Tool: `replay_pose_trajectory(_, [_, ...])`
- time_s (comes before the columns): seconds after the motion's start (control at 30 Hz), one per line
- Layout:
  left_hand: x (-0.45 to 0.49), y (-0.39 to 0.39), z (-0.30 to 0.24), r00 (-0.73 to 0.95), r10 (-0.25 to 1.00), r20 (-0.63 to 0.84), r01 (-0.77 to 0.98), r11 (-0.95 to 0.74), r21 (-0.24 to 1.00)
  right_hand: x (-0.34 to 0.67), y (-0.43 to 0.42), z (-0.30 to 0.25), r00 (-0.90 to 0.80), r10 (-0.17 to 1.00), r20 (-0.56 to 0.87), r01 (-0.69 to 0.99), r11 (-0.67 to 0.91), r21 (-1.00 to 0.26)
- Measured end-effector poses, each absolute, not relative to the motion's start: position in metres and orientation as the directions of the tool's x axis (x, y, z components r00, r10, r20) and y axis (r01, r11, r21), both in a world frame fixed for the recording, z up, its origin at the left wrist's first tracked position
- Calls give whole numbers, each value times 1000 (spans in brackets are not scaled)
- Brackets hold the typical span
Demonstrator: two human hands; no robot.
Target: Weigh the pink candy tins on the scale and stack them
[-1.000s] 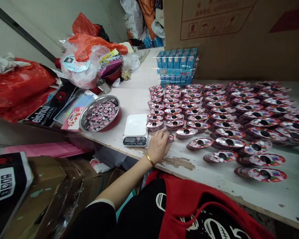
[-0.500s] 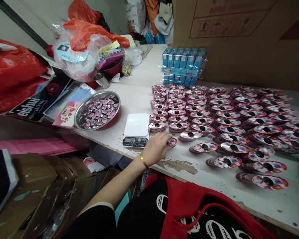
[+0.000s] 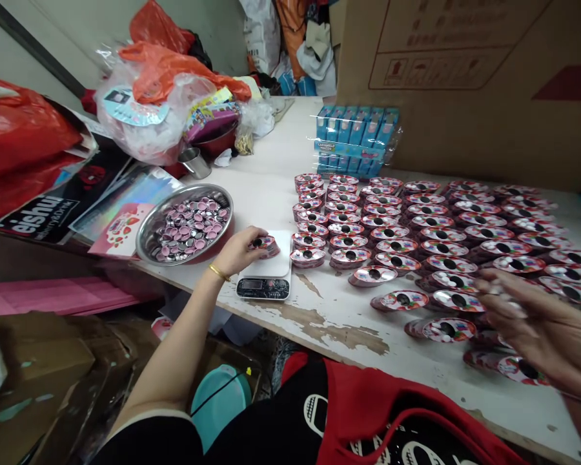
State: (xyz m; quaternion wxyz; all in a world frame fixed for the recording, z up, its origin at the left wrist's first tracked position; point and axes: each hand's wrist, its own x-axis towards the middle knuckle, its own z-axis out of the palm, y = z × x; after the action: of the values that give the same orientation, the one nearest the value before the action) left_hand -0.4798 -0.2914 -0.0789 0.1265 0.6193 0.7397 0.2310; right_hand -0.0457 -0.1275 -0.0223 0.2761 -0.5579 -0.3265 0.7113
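Note:
My left hand (image 3: 242, 250) grips a small red-and-pink printed pouch (image 3: 267, 246) with a dark round opening, over the white plate of a digital kitchen scale (image 3: 279, 268). Whether the pouch rests on the plate I cannot tell. At the right, my right hand (image 3: 542, 323) is smeared by motion above the front pouches, its fingers bent together around small white pieces (image 3: 506, 296). Rows of matching pouches (image 3: 399, 300) stand upright with their openings up. White pieces show in some openings.
A steel bowl (image 3: 145, 244) of pink-and-silver caps stands left of the scale. Behind are a metal cup (image 3: 195, 163), plastic bags (image 3: 164, 74) and a wrapped pack of blue boxes (image 3: 351, 145). A large carton (image 3: 465, 123) borders the back right.
My left hand has moved left from the front of the pouch rows to the scale, bringing a pouch. My right hand has come into view at the right.

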Motion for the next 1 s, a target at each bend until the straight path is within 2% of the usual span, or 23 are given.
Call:
replay_pose_trajectory(0.13, [-479,-296,-80,-216,962,169,864,108,492,-95,-150,-28,-295,672,-680,-27,-717,-697])
replay_pose_trajectory(0.3, [-492,-323,-77,-509,815,277,778,298,553,-118,-169,-44,-532,504,-680,159,-730,-665])
replay_pose_trajectory(0.4, [-499,-338,-83,-628,725,285,727,416,546,-125,-174,-54,-618,428,-659,240,-696,-677])
replay_pose_trajectory(0.53, [-504,-345,-92,-686,646,335,714,508,482,-141,-176,-60,-692,363,-624,314,-627,-713])
replay_pose_trajectory(0.7, [-513,-344,-100,-732,575,365,672,522,526,-168,-176,-48,-715,361,-599,393,-500,-772])
replay_pose_trajectory(0.83, [-518,-340,-104,-701,588,405,706,488,514,-194,-175,-35,-765,312,-563,452,-361,-815])
replay_pose_trajectory(1.0, [-505,-352,-114,-578,737,350,782,377,497,-236,-173,-25,-855,245,-457,427,-166,-889])
